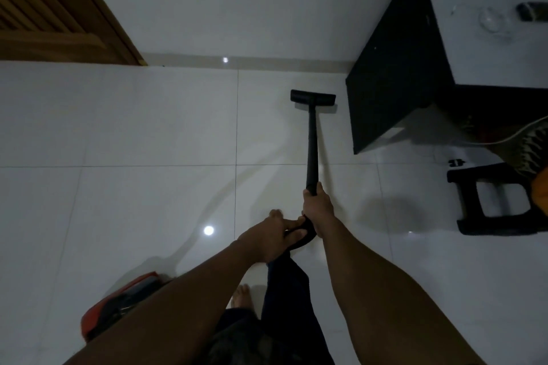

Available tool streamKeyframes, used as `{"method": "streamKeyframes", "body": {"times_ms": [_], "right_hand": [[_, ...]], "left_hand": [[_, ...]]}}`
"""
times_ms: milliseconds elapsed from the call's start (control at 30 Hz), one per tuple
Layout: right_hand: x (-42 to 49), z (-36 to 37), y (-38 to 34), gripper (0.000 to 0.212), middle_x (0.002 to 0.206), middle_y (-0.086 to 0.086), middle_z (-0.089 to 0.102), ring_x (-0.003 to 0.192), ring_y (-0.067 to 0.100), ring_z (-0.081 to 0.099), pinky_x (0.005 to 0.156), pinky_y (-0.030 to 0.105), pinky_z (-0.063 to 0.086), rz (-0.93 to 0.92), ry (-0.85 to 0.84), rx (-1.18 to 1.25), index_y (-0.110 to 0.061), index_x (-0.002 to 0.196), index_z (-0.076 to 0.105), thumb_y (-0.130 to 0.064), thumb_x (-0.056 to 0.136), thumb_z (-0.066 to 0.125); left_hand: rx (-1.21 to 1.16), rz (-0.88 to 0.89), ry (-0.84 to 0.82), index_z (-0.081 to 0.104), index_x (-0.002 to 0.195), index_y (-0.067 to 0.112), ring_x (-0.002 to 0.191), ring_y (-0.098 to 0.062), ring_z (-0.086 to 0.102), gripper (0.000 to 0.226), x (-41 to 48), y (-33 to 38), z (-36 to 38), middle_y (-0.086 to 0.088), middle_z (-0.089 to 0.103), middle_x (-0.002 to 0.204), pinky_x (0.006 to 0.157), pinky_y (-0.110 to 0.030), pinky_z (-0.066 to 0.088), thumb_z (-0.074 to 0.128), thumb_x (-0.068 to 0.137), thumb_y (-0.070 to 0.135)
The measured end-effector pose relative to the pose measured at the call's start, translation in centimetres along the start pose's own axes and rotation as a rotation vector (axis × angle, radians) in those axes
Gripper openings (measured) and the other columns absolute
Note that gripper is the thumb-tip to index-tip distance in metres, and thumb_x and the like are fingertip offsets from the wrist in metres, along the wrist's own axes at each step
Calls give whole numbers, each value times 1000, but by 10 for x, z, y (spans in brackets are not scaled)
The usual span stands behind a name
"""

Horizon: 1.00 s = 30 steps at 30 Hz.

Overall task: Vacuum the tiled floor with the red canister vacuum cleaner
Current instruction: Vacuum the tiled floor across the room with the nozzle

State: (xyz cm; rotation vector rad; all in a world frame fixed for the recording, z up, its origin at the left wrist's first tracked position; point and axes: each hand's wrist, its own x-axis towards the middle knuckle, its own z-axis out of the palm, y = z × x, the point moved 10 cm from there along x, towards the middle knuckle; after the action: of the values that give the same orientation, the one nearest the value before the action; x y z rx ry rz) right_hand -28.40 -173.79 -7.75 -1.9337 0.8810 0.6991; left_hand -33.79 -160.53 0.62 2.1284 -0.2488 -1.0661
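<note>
Black wand (312,142) gripped in my right hand (318,206), fingers wrapped round it, left hand (270,235) curled on the handle (304,230) just behind, nozzle (312,97) on the floor (148,127)

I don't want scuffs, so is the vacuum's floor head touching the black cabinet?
Apart. The head view shows a strip of white tile between the right end of the floor head and the black cabinet.

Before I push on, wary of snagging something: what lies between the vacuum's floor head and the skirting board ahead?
Only bare white tile; the head view shows nothing else between the floor head and the skirting board.
</note>
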Motion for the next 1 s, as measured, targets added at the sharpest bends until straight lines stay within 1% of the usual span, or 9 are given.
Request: {"method": "streamKeyframes", "body": {"times_ms": [167,333,500,600,700,767,867,933,1000], "right_hand": [[-71,16,72,64,140,10,60,115,34,65,100,51,55,12,-11,-6,-37,164,17,-43,106,45],[-120,22,140,63,143,11,59,117,34,64,101,51,54,6,5,-60,-34,164,18,-42,107,44],[-156,28,209,65,138,11,61,113,34,66,98,52,56,27,-7,-17,-37,164,17,-43,106,45],[-182,30,250,64,142,11,59,117,34,64,101,51,55,27,-7,-17,-36,164,17,-43,106,44],[-215,27,299,64,144,11,58,117,35,64,101,50,55,28,-17,-19,-36,164,17,-43,107,44],[-241,24,336,64,142,11,59,115,35,65,100,50,55,33,-21,-18,-36,164,17,-43,107,45],[-272,22,381,64,142,11,60,116,35,64,100,48,55,42,-3,-25,-35,164,18,-41,107,45],[-287,26,408,64,140,12,61,115,36,65,100,50,55,55,-2,-4,-35,164,18,-42,106,45],[-304,33,435,65,138,12,62,114,35,66,100,52,55,74,-4,34,-35,164,18,-43,106,45]], "left_hand": [[-22,-14,-43,41,152,32,93,-11,65,55,-72,-18,68,-2,70,119,90,-30,51,38,103,56],[0,-40,-46,41,151,35,88,-16,68,53,-120,-32,132,-5,73,109,86,-34,55,38,102,57],[27,-65,-39,37,149,47,95,-15,68,62,-158,-49,197,-1,72,113,93,-45,54,30,93,74],[11,-103,-51,38,150,45,110,-25,61,56,-188,-49,232,-6,69,110,104,-43,45,34,99,66],[11,-103,-88,34,155,34,137,-39,40,52,-233,-27,273,-29,53,137,116,-41,23,37,105,50],[-10,-100,-102,32,156,27,138,-42,36,52,-267,-12,301,-32,44,146,109,-32,21,37,107,43],[31,-74,-123,37,155,28,125,-32,52,51,-294,-13,345,-19,60,135,99,-32,35,38,107,45],[23,-64,-152,41,152,30,100,-19,65,52,-305,-25,374,-10,70,121,88,-29,48,40,105,50],[51,-55,-179,42,152,30,86,-11,63,53,-319,-38,398,-7,72,113,83,-28,52,41,104,52]]}}
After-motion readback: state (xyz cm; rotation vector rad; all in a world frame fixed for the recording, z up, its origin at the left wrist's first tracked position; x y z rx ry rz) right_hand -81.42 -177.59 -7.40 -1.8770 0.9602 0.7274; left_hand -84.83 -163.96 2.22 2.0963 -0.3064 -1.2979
